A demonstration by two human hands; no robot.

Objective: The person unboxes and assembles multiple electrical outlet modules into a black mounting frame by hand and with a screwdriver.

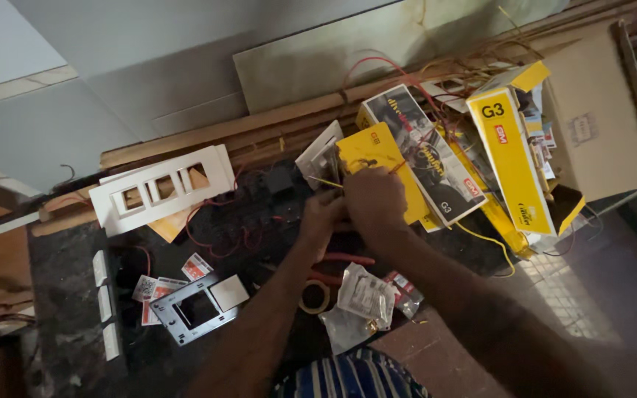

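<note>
Dim room, dark stone worktop against a pale panelled wall, wood battens along the back edge. Both hands meet mid-bench: left hand and right hand are pinched around thin wires just in front of a white switch module, exact grip too dark to tell. Count: three yellow cartons, one white four-slot faceplate, one grey mounting frame, one tape roll, several clear bags.

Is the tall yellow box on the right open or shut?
Open: the yellow box has its top flap lifted away from the body.
</note>
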